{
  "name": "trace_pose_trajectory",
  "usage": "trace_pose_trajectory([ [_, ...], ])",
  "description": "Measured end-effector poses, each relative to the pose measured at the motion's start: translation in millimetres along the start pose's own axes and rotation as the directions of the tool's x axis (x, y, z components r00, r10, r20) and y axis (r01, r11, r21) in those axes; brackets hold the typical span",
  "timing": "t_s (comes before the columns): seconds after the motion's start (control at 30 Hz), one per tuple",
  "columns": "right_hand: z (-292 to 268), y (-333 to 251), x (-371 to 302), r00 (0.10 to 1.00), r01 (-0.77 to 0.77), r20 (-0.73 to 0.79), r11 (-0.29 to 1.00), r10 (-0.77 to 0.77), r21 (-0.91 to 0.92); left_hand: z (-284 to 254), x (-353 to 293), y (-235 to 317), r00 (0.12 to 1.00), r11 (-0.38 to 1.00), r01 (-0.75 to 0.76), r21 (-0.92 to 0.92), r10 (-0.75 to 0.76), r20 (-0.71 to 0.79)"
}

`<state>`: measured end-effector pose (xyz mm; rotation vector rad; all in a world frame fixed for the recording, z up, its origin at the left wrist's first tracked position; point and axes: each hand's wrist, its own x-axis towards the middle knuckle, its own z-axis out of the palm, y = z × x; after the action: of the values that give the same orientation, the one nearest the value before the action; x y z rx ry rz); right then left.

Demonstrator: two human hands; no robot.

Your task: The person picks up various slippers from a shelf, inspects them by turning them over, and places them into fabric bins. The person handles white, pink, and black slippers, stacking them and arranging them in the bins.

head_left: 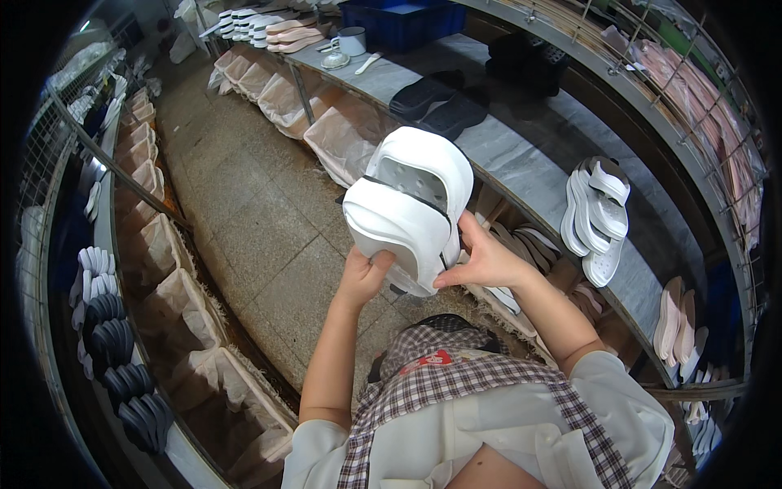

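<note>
A pair of white clogs (pixel 393 213), pressed together, is held up in front of my body. Their thick soles and open foot holes show, with a thin dark line along one edge. My left hand (pixel 364 275) grips them at the lower left, thumb on the near side. On the lower right, my right hand (pixel 486 259) is closed on them with the thumb along the near edge and the fingers partly hidden behind. Beyond them, several dark flat shoe parts (pixel 440 102) lie on the grey marbled shelf (pixel 521 143).
Stacked white shoes (pixel 599 216) and pink soles (pixel 673 322) sit further along the right shelf. A mug (pixel 351 41) and a blue crate (pixel 407 24) stand at its far end. Lined bins (pixel 183 306) and dark soles (pixel 130 379) run along the left. A tiled aisle (pixel 244 187) lies between.
</note>
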<state>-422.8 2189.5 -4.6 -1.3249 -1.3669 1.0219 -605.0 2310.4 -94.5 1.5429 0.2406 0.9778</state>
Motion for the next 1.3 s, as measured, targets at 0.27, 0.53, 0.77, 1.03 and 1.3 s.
trace_pose_trajectory([
  [0.27, 0.7, 11.7, -4.0, 0.999, 0.047, -0.021, 0.996, -0.049, -0.076, 5.5, 4.9, 9.3, 1.0, 0.995, -0.025, 0.092, 0.025, 0.002],
  [0.53, -14.8, 28.9, 15.6, 0.83, 0.512, 0.101, 0.678, -0.548, -0.527, 34.4, 5.9, 45.9, 0.792, 0.4, 0.435, -0.807, -0.597, 0.131],
  [0.77, 7.7, 33.0, -13.4, 0.995, -0.086, 0.005, 0.854, 0.098, 0.512, 30.1, 4.2, 20.3, 0.874, 0.673, 0.339, -0.658, -0.484, -0.044],
  [1.03, 19.6, 30.8, -21.6, 1.0, -0.004, 0.021, 0.901, -0.006, 0.434, 31.4, 1.9, 18.1, 0.895, 0.648, 0.264, -0.714, -0.441, -0.07],
  [1.3, 23.6, 34.1, -27.2, 0.998, 0.037, -0.066, 0.942, -0.015, 0.334, 39.1, 1.6, 28.8, 0.934, 0.838, 0.161, -0.522, -0.299, -0.193],
])
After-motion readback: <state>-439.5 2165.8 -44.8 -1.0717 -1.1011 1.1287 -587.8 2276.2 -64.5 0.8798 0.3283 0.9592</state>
